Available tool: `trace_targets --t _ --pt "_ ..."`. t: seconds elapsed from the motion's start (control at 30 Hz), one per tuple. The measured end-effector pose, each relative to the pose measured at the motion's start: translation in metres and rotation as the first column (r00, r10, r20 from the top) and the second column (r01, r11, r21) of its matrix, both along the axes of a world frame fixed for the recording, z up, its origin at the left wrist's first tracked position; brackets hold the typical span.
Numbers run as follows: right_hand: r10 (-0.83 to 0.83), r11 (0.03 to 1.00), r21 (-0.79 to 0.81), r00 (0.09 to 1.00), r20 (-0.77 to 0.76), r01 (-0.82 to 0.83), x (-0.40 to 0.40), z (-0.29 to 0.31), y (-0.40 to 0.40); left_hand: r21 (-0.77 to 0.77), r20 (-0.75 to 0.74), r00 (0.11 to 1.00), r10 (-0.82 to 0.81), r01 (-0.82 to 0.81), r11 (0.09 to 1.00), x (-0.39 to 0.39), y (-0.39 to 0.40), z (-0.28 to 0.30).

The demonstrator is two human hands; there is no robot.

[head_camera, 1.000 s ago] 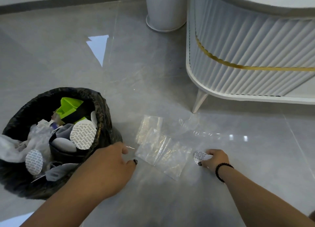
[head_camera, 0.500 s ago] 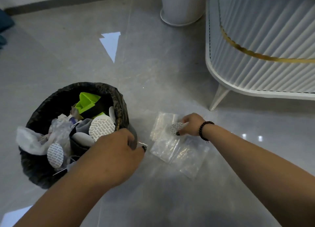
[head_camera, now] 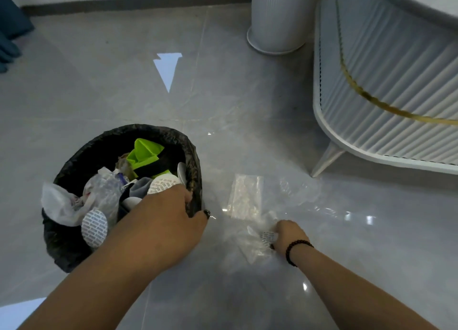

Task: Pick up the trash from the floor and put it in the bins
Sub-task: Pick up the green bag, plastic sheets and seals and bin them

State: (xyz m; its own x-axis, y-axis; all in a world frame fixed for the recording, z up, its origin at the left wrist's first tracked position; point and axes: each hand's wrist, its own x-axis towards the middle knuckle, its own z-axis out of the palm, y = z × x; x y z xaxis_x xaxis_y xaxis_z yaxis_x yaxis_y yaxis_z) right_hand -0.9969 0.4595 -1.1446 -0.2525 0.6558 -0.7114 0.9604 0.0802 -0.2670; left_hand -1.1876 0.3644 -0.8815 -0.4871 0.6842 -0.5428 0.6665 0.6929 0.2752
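Left hand (head_camera: pixel 161 220) rests over the near right rim of the round bin lined with a black plastic bag (head_camera: pixel 193 161), fingers curled at the rim; whether its grip holds anything cannot be told. Right hand (head_camera: pixel 288 235) is down on the grey tiled floor (head_camera: pixel 99 94), grip closed on a small white round foil seal with printed lines (head_camera: pixel 267 236) and crumpled clear plastic bags (head_camera: pixel 252 247). Another flat clear plastic bag (head_camera: pixel 245 195) lies on the floor just right of the bin. Bin holds green folded paper (head_camera: pixel 143 153), similar seals and wrappers. White ribbed cabinet with gold trim (head_camera: pixel 386 81) stands at right, white ribbed cylinder (head_camera: pixel 277 17) beyond it.
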Motion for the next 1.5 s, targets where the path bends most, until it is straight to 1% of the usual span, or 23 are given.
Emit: trace_targets --t 0.07,0.13,0.17,0.23,0.3,0.4,0.47,0.5,0.57,0.6,0.67,0.7,0.77,0.83,0.9,1.0,1.1,1.17,1.23,1.27,1.3,1.4,1.5 --pt "-0.147 0.980 -0.159 0.973 -0.179 0.119 0.012 0.002 -0.007 0.000 0.021 1.000 -0.020 0.020 1.000 -0.002 -0.002 -0.001" --pt "-0.417 0.893 -0.335 0.836 -0.358 0.302 0.011 0.014 -0.011 0.006 0.029 0.999 -0.023 0.023 1.000 -0.007 -0.006 -0.001" --pt "-0.501 0.858 -0.346 0.768 -0.399 0.380 0.004 0.017 -0.010 0.012 0.027 0.999 -0.019 0.019 1.000 -0.010 -0.007 -0.001" --pt "-0.583 0.813 -0.306 0.680 -0.445 0.496 -0.015 0.019 -0.003 0.019 0.024 1.000 -0.013 0.012 1.000 -0.015 -0.010 -0.001" --pt "-0.613 0.784 -0.243 0.647 -0.454 0.572 -0.039 0.015 0.009 0.020 0.026 0.999 -0.022 0.021 1.000 -0.018 -0.012 -0.002" --pt "-0.719 0.676 -0.199 0.576 -0.390 0.709 -0.074 -0.004 0.021 0.035 0.027 0.999 -0.028 0.027 0.999 -0.022 -0.020 -0.005" --pt "-0.746 0.641 -0.172 0.554 -0.369 0.748 -0.089 -0.010 0.026 0.042 0.037 0.999 -0.024 0.022 0.999 -0.023 -0.025 -0.006" --pt "-0.717 0.675 -0.134 0.603 -0.350 0.726 -0.095 -0.010 0.026 0.042 0.039 0.999 -0.019 0.017 0.999 -0.025 -0.029 -0.006" --pt "-0.586 0.800 -0.049 0.763 -0.274 0.598 -0.098 -0.006 0.025 0.054 0.042 0.999 -0.006 0.004 0.999 -0.028 -0.033 -0.004" --pt "-0.537 0.836 -0.023 0.808 -0.242 0.549 -0.098 -0.001 0.021 0.062 0.042 0.999 0.002 -0.004 0.998 -0.030 -0.036 -0.004" --pt "-0.511 0.853 -0.023 0.825 -0.241 0.522 -0.091 0.003 0.017 0.068 0.041 0.999 0.009 -0.012 0.998 -0.031 -0.039 -0.004" --pt "-0.521 0.847 -0.047 0.808 -0.276 0.530 -0.087 0.009 0.014 0.071 0.040 0.999 0.008 -0.011 0.997 -0.031 -0.039 -0.005" --pt "-0.558 0.810 -0.134 0.679 -0.478 0.571 -0.077 0.033 0.009 0.091 0.050 0.999 0.003 -0.007 0.996 -0.031 -0.038 -0.005" --pt "-0.521 0.828 -0.190 0.596 -0.611 0.528 -0.067 0.069 0.008 0.109 0.069 0.998 -0.009 0.002 0.994 -0.029 -0.035 -0.009" --pt "-0.535 0.827 -0.294 0.509 -0.674 0.479 -0.062 0.111 0.014 0.109 0.091 0.996 -0.023 0.013 0.994 -0.027 -0.031 -0.010" --pt "-0.612 0.779 -0.488 0.307 -0.729 0.393 -0.064 0.176 0.027 0.151 0.161 0.987 0.027 -0.051 0.987 -0.024 -0.023 -0.008" --pt "-0.535 0.838 -0.470 0.245 -0.809 0.278 -0.066 0.231 0.035 0.249 0.313 0.942 0.124 -0.208 0.946 -0.022 -0.011 0.001" --pt "-0.495 0.865 -0.452 0.213 -0.843 0.219 -0.066 0.257 0.036 0.275 0.476 0.857 0.197 -0.358 0.892 -0.020 -0.004 0.008" --pt "-0.481 0.875 -0.453 0.194 -0.855 0.171 -0.067 0.273 0.037 0.242 0.701 0.663 0.262 -0.567 0.787 -0.017 0.000 0.018" --pt "-0.483 0.874 -0.460 0.191 -0.855 0.154 -0.068 0.277 0.036 0.235 0.767 0.589 0.255 -0.627 0.742 -0.016 0.002 0.023" --pt "-0.491 0.871 -0.470 0.192 -0.850 0.144 -0.070 0.279 0.035 0.254 0.782 0.571 0.248 -0.657 0.710 -0.020 0.001 0.026" --pt "-0.547 0.836 -0.517 0.197 -0.814 0.184 -0.076 0.274 0.031 0.376 0.689 0.659 0.302 -0.681 0.629 -0.038 -0.004 0.031" --pt "-0.594 0.798 -0.529 0.224 -0.773 0.290 -0.085 0.262 0.029 0.612 0.429 0.810 0.400 -0.586 0.531 -0.068 -0.011 0.033"
